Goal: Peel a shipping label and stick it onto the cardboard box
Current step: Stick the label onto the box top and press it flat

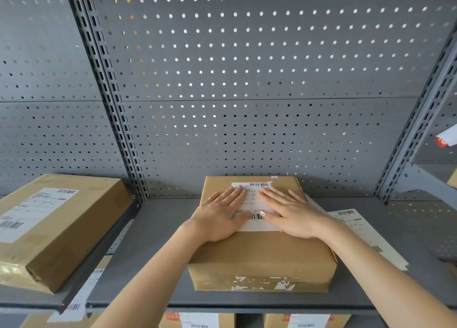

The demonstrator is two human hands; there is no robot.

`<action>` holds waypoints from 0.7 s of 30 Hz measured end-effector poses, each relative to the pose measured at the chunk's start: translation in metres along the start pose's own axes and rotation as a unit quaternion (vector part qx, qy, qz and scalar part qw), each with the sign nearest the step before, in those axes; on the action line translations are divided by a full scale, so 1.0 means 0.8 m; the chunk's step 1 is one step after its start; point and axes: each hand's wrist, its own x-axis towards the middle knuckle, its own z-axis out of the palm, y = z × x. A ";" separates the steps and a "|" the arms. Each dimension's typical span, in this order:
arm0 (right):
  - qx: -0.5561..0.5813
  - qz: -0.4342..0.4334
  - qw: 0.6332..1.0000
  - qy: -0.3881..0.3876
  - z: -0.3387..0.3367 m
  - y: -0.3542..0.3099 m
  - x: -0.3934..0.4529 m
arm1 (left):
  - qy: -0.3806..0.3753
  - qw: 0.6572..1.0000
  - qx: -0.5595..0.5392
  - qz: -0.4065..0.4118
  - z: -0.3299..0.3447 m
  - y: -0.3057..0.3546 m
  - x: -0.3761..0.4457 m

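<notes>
A brown cardboard box [262,256] sits on the grey metal shelf [153,266] in front of me. A white shipping label [254,205] with barcodes lies flat on the box's top. My left hand [220,216] rests palm down on the label's left side, fingers spread and flat. My right hand [291,214] lies palm down on the label's right side, fingers flat too. Both hands press on the label and cover its edges; neither holds anything.
A second labelled cardboard box [57,228] lies on the shelf to the left. Loose label sheets [358,231] lie right of the middle box. A grey pegboard wall [247,80] stands behind. More labelled boxes [197,320] show on the shelf below.
</notes>
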 end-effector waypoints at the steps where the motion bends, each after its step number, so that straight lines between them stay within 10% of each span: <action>1: -0.004 -0.001 1.000 -0.006 0.000 0.001 0.001 | -0.005 1.000 0.002 0.001 0.000 -0.001 0.000; 21: 0.060 0.012 0.989 0.133 0.007 -0.010 -0.013 | 0.099 0.995 0.008 -0.030 -0.006 0.014 -0.019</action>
